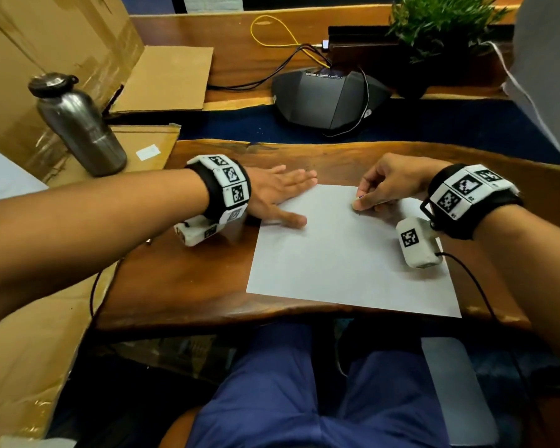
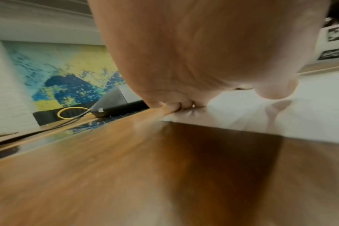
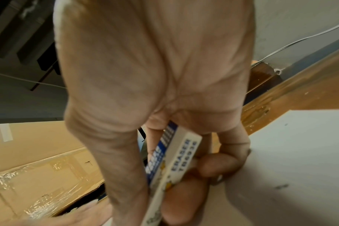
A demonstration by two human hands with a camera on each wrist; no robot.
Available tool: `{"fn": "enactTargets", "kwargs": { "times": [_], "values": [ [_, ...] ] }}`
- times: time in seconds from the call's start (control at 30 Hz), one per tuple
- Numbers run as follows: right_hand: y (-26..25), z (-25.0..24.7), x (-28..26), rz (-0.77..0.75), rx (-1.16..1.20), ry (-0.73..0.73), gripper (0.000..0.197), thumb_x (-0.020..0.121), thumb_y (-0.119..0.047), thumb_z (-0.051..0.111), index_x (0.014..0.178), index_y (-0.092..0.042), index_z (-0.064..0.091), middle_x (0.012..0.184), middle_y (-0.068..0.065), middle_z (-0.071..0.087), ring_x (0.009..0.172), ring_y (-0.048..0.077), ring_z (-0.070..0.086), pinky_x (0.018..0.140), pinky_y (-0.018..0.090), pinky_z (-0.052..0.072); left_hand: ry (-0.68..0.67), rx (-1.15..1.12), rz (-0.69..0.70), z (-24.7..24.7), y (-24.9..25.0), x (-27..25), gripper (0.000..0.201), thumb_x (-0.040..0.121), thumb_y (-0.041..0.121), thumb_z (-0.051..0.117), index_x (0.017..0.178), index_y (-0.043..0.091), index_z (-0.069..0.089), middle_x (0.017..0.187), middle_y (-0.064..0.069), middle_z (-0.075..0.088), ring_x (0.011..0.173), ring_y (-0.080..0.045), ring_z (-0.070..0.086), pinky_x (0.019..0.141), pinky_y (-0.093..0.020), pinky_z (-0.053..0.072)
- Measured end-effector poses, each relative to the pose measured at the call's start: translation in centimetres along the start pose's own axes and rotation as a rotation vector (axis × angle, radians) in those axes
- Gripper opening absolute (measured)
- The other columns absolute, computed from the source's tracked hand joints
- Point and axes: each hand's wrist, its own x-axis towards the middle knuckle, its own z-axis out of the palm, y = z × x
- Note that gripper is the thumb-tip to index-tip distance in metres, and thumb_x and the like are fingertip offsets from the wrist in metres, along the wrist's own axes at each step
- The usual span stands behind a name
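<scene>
Paper (image 1: pixel 346 263), one white sheet, lies flat on the brown wooden desk (image 1: pixel 181 279), its near edge close to the desk's front rim. The left hand (image 1: pixel 275 192) lies palm down with straight fingers across the sheet's left edge near the far corner; the thumb rests on the paper and the fingertips reach the corner itself. The right hand (image 1: pixel 388 185) is curled round an eraser (image 3: pixel 176 160) and pinches it between thumb and fingers. The eraser wears a white and blue sleeve printed with the word ERASER, and its lower end points down at the paper near the far edge. Whether the tip touches the sheet cannot be told. A few small dark marks show on the paper beside that hand. To the left a steel bottle (image 1: pixel 81 124) stands on flattened cardboard (image 1: pixel 162 79). Beyond the desk sit a grey speakerphone (image 1: pixel 327 101) with cables, among them a yellow one (image 1: pixel 272 30), and a green plant (image 1: pixel 440 24).
</scene>
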Motion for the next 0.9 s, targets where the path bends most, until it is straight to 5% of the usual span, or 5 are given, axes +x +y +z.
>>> {"fn": "enactTargets", "kwargs": {
  "times": [0.13,0.37,0.63,0.73,0.9],
  "values": [
    [0.1,0.1,0.0,-0.011,0.005,0.007,0.017,0.076,-0.027,0.086,0.080,-0.015,0.075,0.067,-0.004,0.070,0.060,0.009,0.061,0.063,0.024,0.050,0.089,-0.013,0.015,-0.8,-0.5,-0.2,0.099,0.085,0.084,0.018,0.155,0.024,-0.019,0.162,0.004,-0.025,0.149,-0.011,-0.021,0.123,-0.044,-0.009],
    [0.3,0.0,0.3,-0.021,0.013,-0.009,0.018,0.076,-0.026,0.086,0.081,-0.013,0.075,0.069,0.000,0.072,0.063,0.013,0.063,0.064,0.028,0.052,0.050,0.036,0.402,2.7,5.1,-3.8,0.103,0.086,0.078,0.034,0.157,0.021,-0.014,0.163,0.003,-0.021,0.149,-0.009,-0.021,0.123,-0.045,-0.008],
    [2.5,-1.3,-1.0,-0.038,-0.010,0.109,0.016,0.080,-0.022,0.083,0.085,-0.009,0.075,0.072,0.003,0.072,0.060,0.013,0.061,0.056,0.021,0.049,0.013,-0.009,0.310,2.5,5.3,-3.3,0.121,0.078,0.077,0.057,0.155,0.023,-0.019,0.161,0.006,-0.027,0.146,-0.007,-0.026,0.121,-0.042,-0.013],
    [3.6,-1.3,-1.3,-0.004,-0.067,0.125,0.015,0.080,-0.027,0.083,0.082,-0.015,0.076,0.069,-0.002,0.072,0.061,0.011,0.062,0.061,0.021,0.047,0.003,-0.082,0.288,2.0,4.5,-2.7,0.111,0.083,0.076,0.051,0.155,0.029,-0.019,0.161,0.010,-0.028,0.146,-0.004,-0.026,0.118,-0.034,-0.016],
    [3.3,-1.5,-1.0,0.046,-0.055,0.090,0.017,0.081,-0.028,0.082,0.086,-0.013,0.076,0.080,0.007,0.073,0.067,0.014,0.063,0.064,0.026,0.052,-0.023,-0.080,-0.062,-0.3,1.6,-0.2,0.098,0.086,0.080,0.025,0.154,0.026,-0.021,0.160,0.007,-0.028,0.149,-0.010,-0.019,0.119,-0.031,-0.012]
  ]
}}
